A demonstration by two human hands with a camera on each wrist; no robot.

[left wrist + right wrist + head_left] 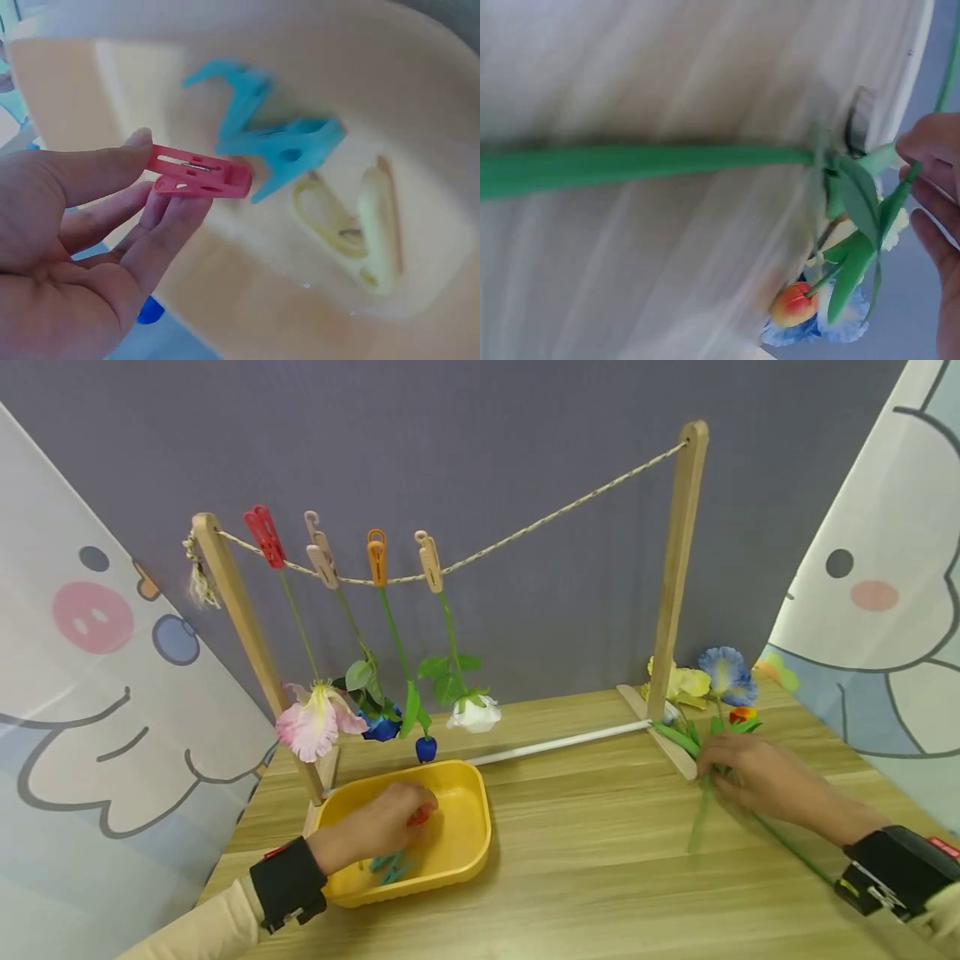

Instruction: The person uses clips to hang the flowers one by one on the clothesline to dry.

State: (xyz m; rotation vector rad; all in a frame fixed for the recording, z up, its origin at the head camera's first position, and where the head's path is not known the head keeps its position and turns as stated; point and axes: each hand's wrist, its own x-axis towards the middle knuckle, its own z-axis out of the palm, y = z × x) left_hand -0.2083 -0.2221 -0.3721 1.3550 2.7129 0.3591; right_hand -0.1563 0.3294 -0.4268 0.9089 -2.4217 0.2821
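In the head view my left hand [390, 817] is over the yellow basin [480, 853], pinching a red clothespin [201, 174] between thumb and fingers. Below it in the basin lie turquoise clothespins [289, 146] and a pale yellow one [379, 232]. On the right side of the table, my right hand [738, 768] pinches the green stem of a leafy tulip [889, 206] with an orange-red head [795, 304]. Another green stem [667, 161] lies on the table beside it. Blue [726, 677] and yellow [688, 681] flowers are just beyond this hand.
A rope [566, 510] spans two wooden posts [678, 568]. Clothespins hang a pink flower [315, 722], a blue rose [382, 724], a blue tulip [425, 749] and a white rose [476, 714] head-down. A white bar [558, 745] runs low between the posts.
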